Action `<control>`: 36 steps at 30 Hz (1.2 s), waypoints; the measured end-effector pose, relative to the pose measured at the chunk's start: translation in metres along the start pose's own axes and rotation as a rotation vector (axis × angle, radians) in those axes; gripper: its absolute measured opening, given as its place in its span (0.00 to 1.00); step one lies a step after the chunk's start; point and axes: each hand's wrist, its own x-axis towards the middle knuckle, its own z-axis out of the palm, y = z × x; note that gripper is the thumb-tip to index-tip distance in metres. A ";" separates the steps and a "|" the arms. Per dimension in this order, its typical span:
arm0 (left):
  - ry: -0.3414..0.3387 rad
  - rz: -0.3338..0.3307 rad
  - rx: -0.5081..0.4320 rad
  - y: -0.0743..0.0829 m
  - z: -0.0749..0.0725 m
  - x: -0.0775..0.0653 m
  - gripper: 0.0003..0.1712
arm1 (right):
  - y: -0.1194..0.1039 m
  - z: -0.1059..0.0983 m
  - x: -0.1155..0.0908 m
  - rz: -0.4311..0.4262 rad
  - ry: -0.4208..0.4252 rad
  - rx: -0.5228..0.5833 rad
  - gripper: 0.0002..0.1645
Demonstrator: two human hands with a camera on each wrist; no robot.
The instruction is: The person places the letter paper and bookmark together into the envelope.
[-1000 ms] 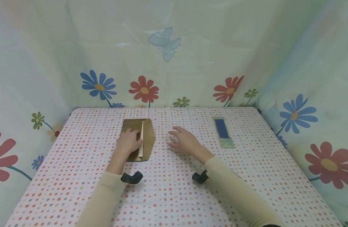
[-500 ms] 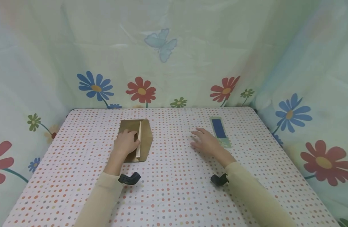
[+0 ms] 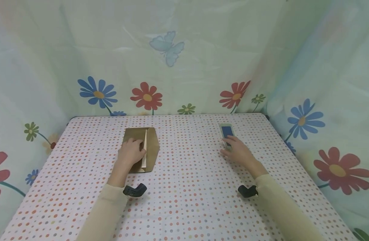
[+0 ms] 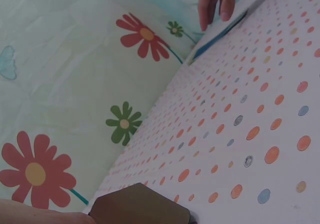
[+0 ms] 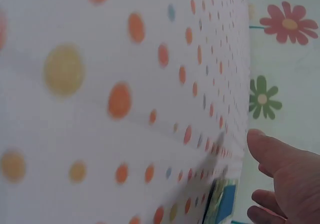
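Note:
A brown envelope (image 3: 154, 147) lies on the left of the table, its pointed flap spread to the right and a pale strip showing along its mouth. My left hand (image 3: 131, 153) grips it near that mouth, thumb and forefinger bent at the edge; the fingertips are partly hidden. In the left wrist view only the brown flap (image 4: 140, 206) shows beside the hand. On the right lies a flat pale-green oblong with a dark-blue panel (image 3: 225, 130). Over its near half hovers my right hand (image 3: 240, 154), fingers spread and loosely bent, holding nothing. The right wrist view shows the oblong's blue panel (image 5: 227, 204) below the hand.
A white dotted cloth (image 3: 184, 187) covers the table. Flowered curtains (image 3: 202, 73) hang behind it and at both sides. Each wrist carries a black camera mount (image 3: 134, 190).
My right hand has travelled right, from mid-table to above the pale-green oblong, covering its near half. The left hand stays at the envelope. The whole view has shifted slightly left.

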 end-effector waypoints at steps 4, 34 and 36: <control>-0.005 -0.004 0.003 -0.003 0.000 -0.001 0.31 | 0.013 0.002 0.001 0.038 -0.003 -0.014 0.38; 0.011 0.016 -0.014 -0.001 0.000 -0.002 0.30 | 0.037 0.000 0.001 0.147 -0.067 -0.007 0.48; 0.011 0.016 -0.011 -0.001 -0.001 -0.002 0.30 | 0.037 0.000 0.003 0.146 -0.069 -0.013 0.47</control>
